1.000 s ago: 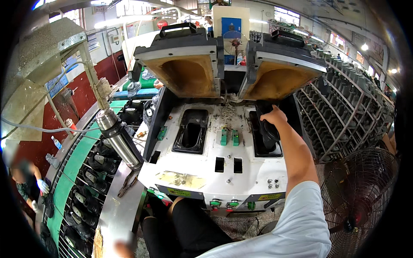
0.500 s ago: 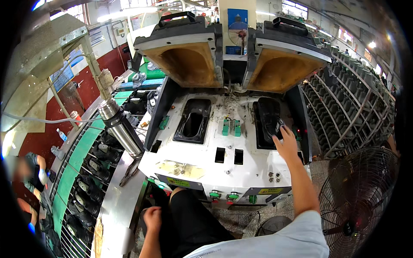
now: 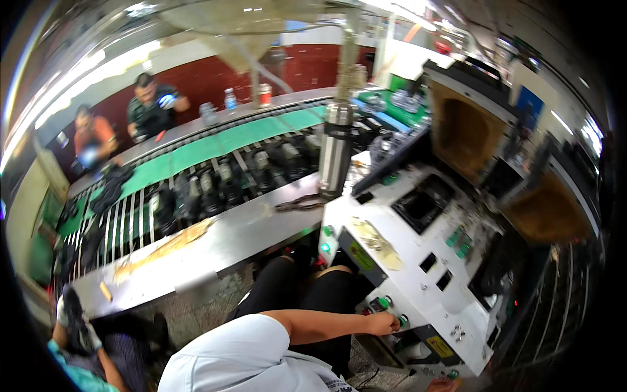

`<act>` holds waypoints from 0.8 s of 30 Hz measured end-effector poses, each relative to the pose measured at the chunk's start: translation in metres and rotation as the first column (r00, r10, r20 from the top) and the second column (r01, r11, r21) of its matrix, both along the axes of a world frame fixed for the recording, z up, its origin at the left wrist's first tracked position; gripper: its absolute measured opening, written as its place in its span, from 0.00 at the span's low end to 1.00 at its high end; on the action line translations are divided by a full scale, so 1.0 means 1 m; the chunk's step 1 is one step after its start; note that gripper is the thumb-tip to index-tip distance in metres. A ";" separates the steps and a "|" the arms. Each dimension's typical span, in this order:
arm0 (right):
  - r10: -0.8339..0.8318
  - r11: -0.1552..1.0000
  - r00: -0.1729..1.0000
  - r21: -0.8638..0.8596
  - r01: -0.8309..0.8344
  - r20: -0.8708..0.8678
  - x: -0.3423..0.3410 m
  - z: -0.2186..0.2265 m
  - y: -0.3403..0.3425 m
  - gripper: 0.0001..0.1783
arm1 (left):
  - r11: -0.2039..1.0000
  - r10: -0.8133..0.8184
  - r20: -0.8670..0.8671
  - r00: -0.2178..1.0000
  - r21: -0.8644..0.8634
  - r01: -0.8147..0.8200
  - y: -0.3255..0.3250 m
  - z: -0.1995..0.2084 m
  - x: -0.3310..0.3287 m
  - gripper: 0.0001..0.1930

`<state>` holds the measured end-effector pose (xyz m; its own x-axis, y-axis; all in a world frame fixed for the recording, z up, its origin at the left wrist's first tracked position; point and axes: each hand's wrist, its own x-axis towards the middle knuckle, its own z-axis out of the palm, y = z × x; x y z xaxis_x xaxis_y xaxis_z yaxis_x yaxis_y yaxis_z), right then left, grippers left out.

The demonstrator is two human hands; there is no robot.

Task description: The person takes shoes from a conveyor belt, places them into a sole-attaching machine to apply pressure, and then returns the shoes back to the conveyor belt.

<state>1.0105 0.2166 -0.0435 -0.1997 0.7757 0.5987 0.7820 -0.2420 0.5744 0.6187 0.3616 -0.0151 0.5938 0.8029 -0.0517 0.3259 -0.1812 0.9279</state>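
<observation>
My left hand (image 3: 384, 323) is closed in a fist at the front panel of the white two-station machine (image 3: 408, 261), touching or right beside a green push button (image 3: 403, 321). Just a part of my right hand (image 3: 444, 385) shows at the lower edge, near another green button (image 3: 452, 374); its fingers are too blurred to read. A black shoe (image 3: 506, 261) lies in the machine's right station. The left station's black frame (image 3: 424, 202) holds no shoe. Both padded lids, the left one (image 3: 467, 124) and the right one (image 3: 552, 202), stand raised.
Left of the machine runs a metal ledge (image 3: 241, 222) with pliers (image 3: 299, 203) and a steel flask (image 3: 336, 150). Beyond it, a roller conveyor with a green belt (image 3: 209, 145) carries several black shoes. Two people work across it; another person (image 3: 85, 353) holds a shoe at lower left.
The view has swung left. My right hand has left the shoe in the right station and come down to the machine's front. My left hand has moved from beside my leg to the buttons.
</observation>
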 end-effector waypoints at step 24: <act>-0.506 -0.100 -0.079 0.149 -0.984 -0.859 -0.569 0.037 0.094 0.05 | -0.220 0.476 0.500 -0.724 -0.729 -0.648 -0.414 0.003 -0.434 0.15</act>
